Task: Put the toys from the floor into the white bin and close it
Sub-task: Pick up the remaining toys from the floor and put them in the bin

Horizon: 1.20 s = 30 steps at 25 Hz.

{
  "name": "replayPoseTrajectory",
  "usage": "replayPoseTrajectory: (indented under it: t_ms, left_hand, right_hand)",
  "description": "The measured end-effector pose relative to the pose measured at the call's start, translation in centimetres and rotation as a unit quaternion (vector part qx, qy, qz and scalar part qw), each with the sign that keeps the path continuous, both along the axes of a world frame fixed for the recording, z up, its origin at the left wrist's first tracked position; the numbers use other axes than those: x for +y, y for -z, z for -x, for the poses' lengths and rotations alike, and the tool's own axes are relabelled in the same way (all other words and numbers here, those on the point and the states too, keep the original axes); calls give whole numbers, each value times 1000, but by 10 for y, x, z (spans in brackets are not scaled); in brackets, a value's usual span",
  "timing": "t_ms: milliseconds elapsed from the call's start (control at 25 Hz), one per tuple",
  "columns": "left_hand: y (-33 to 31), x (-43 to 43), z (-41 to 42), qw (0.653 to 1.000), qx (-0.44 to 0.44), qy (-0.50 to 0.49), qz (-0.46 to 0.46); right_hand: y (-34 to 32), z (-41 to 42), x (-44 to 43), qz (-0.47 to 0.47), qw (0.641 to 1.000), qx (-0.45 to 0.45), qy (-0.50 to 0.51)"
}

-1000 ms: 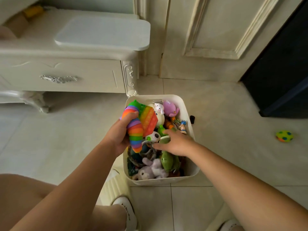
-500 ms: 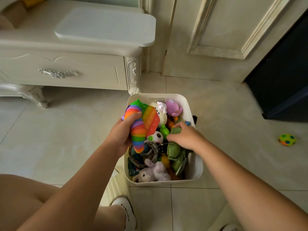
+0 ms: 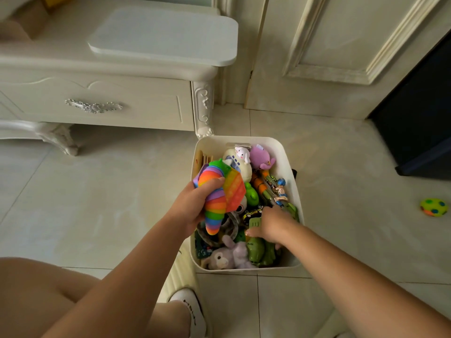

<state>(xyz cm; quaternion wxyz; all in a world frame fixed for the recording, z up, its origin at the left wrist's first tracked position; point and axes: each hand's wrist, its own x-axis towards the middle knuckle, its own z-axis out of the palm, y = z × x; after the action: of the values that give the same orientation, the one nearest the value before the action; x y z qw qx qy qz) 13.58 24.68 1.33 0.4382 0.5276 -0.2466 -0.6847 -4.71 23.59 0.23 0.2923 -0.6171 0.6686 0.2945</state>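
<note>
The white bin (image 3: pixel 288 152) stands open on the tiled floor, crammed with toys: a purple plush (image 3: pixel 261 157), a white egg toy (image 3: pixel 240 164), a grey plush rabbit (image 3: pixel 229 258) and green dinosaur figures (image 3: pixel 261 253). My left hand (image 3: pixel 192 206) hovers over the bin's left side, closed around a rainbow slug toy (image 3: pixel 214 203) and a rainbow pop pad (image 3: pixel 235 189). My right hand (image 3: pixel 273 224) reaches down into the bin and presses on a green toy (image 3: pixel 255 222), fingers curled over it. A green spotted ball (image 3: pixel 434 207) lies on the floor far right.
A cream cabinet (image 3: pixel 97 106) with a carved leg (image 3: pixel 203 111) stands just behind the bin. A white lid (image 3: pixel 166 32) lies on the cabinet top. A panelled door (image 3: pixel 329 45) is behind, dark furniture (image 3: pixel 422 118) at right. My knee and white-socked foot (image 3: pixel 190 311) are at the bottom.
My right hand has slid back toward the bin's near side and pushed lower among the green toys. My left hand keeps the rainbow toys in about the same place.
</note>
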Motion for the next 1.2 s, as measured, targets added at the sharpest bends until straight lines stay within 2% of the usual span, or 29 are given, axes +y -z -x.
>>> replayPoseTrajectory:
  t_ms: [120, 200, 280, 320, 400, 440, 480, 560, 640, 720, 760, 840, 880, 1000, 1120, 1200]
  left_hand:
    - [1, 4, 4, 1000, -1, 19, -5]
    - [1, 5, 7, 999, -16, 28, -13]
    - [-1, 7, 12, 998, -9, 55, -36]
    - [-1, 7, 13, 996, 14, 66, -51]
    - [1, 9, 14, 994, 39, 56, -87]
    - [1, 10, 15, 994, 2, 43, -96]
    - [2, 10, 14, 991, -89, 43, -94]
    - [5, 11, 8, 943, -315, 88, -66]
    - [3, 13, 3, 888, -430, 162, -28]
    - [2, 13, 3, 849, -483, 216, 13]
    - [2, 14, 4, 826, -517, 219, 51]
    - [9, 15, 7, 774, -578, 219, 140]
    - [14, 16, 8, 749, -599, 229, 166]
    - [27, 20, 9, 679, -649, 298, 172]
    - [40, 29, 13, 591, -702, 365, 157]
    - [48, 33, 17, 548, -726, 388, 148]
  right_hand:
    - [-11, 0, -2, 123, 991, -45, -10]
    - [-23, -2, -10, 179, 964, -192, 42]
    - [-35, -18, -5, 122, 906, -384, 131]
    - [-37, -27, 4, 105, 884, -427, 156]
    - [-23, -33, 16, 130, 877, -429, 174]
    - [-19, -31, 18, 137, 877, -421, 188]
    - [-17, -26, 16, 123, 878, -414, 209]
    - [-18, -13, 8, 91, 871, -414, 248]
    - [-20, -4, 0, 138, 866, -393, 277]
    - [-22, 0, -2, 188, 874, -351, 277]
    - [-24, -1, -1, 179, 892, -331, 249]
    - [-24, -2, 5, 149, 942, -268, 139]
    - [-20, -2, 8, 165, 956, -229, 79]
    - [-7, -3, 15, 247, 953, -178, -3]
    - [-1, 0, 19, 243, 960, -142, -19]
    - [0, 4, 16, 228, 964, -137, -5]
